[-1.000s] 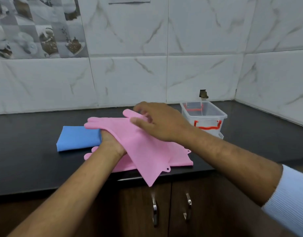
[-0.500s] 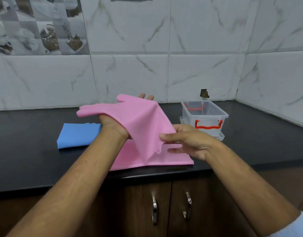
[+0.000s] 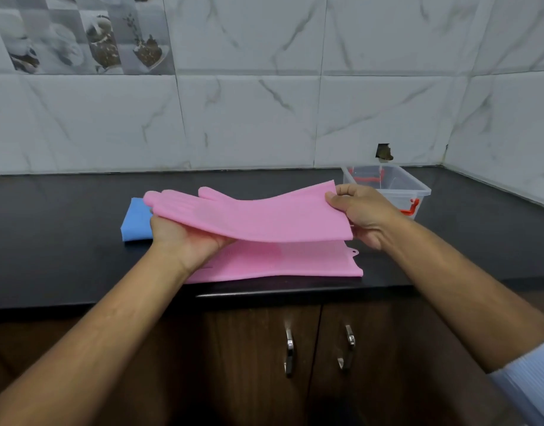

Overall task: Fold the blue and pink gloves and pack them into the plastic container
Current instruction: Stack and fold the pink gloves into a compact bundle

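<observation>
Head view: one pink glove [image 3: 258,216] held above the counter [image 3: 49,241], left hand [image 3: 184,238] gripping its finger end, right hand [image 3: 361,213] pinching its cuff; second pink glove [image 3: 283,262] beneath, folded blue glove [image 3: 135,219] left, plastic container [image 3: 393,186] right.

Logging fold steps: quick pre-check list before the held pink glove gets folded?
1. Left hand grips the finger end of the upper pink glove: ok.
2. Right hand pinches its cuff end: ok.
3. Glove stretched flat between both hands, above the counter: ok.
4. Second pink glove lies flat beneath it, near the counter edge: ok.
5. Blue glove already folded, out of the way: ok.
6. Plastic container open; whether it is empty: cannot tell.
</observation>
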